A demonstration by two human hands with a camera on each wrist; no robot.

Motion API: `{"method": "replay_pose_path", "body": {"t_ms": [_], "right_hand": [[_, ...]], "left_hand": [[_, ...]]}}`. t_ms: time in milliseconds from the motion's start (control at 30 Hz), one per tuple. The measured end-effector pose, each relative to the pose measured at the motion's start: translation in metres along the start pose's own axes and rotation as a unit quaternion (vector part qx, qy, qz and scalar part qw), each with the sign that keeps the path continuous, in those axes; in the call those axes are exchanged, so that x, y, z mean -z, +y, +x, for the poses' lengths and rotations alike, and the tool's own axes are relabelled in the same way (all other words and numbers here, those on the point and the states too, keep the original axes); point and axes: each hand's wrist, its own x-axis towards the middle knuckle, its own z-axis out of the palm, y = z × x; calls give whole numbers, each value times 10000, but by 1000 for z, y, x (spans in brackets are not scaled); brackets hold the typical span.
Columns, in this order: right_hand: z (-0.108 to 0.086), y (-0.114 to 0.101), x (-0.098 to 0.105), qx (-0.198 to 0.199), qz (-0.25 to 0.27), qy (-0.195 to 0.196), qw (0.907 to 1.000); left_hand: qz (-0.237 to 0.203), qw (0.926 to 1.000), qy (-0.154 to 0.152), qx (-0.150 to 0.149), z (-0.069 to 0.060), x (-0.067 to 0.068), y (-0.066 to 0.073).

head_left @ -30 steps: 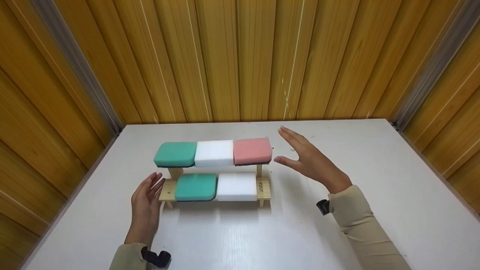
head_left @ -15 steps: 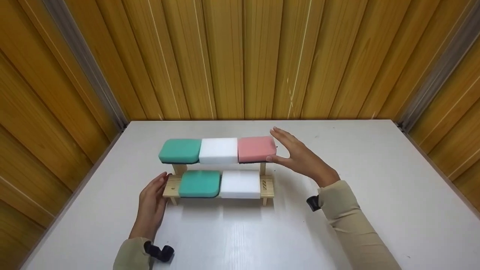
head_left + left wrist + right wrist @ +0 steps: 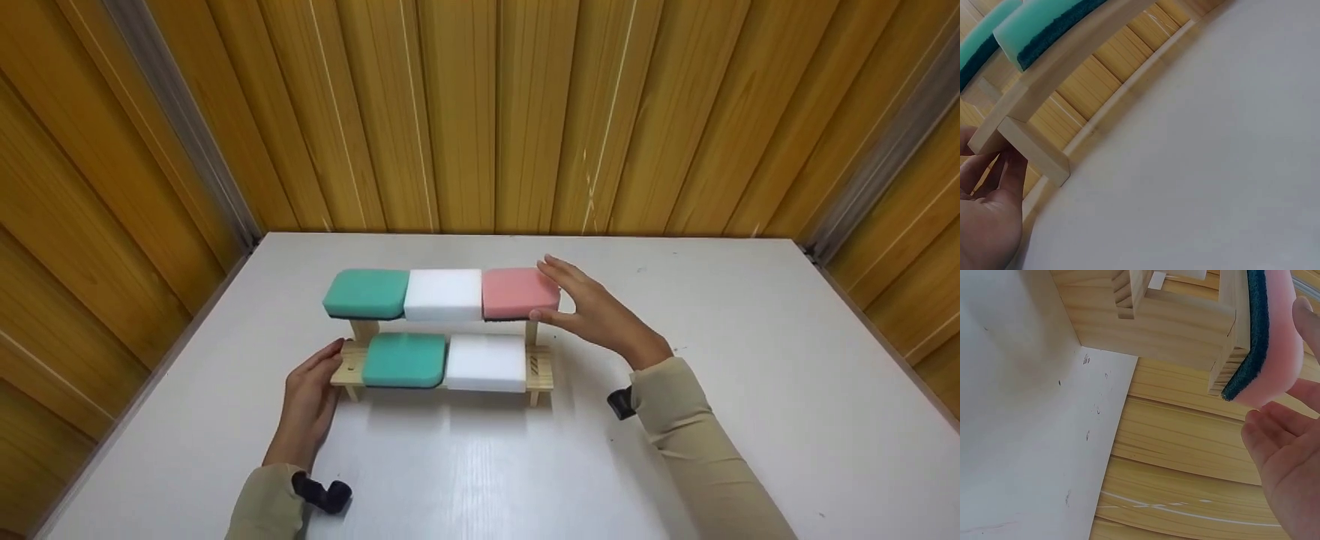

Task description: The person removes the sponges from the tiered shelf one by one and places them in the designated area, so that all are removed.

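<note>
1. A pale wooden two-tier stand [image 3: 543,361] stands on the white table [image 3: 450,480]; clock positions run from the stand's middle, twelve pointing away from the person.
2. At two o'clock, a pink rectangular sponge [image 3: 517,289] with a dark scouring underside lies at the end of the upper tier.
3. A green rounded sponge [image 3: 367,291] sits at ten and a white foam block [image 3: 443,291] at twelve, beside the pink one; on the lower tier, a second green sponge [image 3: 405,358] is near seven and a second white block [image 3: 486,361] near five.
4. The right hand [image 3: 606,313], at three o'clock, spans the pink sponge's outer end, thumb at the front corner and fingers at the rear; it seems a light pinch, its firmness unclear.
5. The left hand [image 3: 309,394], at eight, pinches the lower plank's end.
6. Squeezing the soft end unevenly could skew the sponge or tip it off its narrow perch.
7. A push towards nine could crowd the upper row.
8. If the hands pull unequally, the light-looking stand might twist and shed its load.
</note>
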Motion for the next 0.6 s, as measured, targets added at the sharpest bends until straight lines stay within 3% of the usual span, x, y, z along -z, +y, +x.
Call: {"method": "replay_pose_path", "body": {"t_ms": [300,600], "right_hand": [[1,3,-5,108,7,161,9998],[-1,7,-11,28,-13,280,9996]], "left_hand": [[183,9998,36,-39,2,0,-1],[71,10000,25,61,1,1,-5]]}}
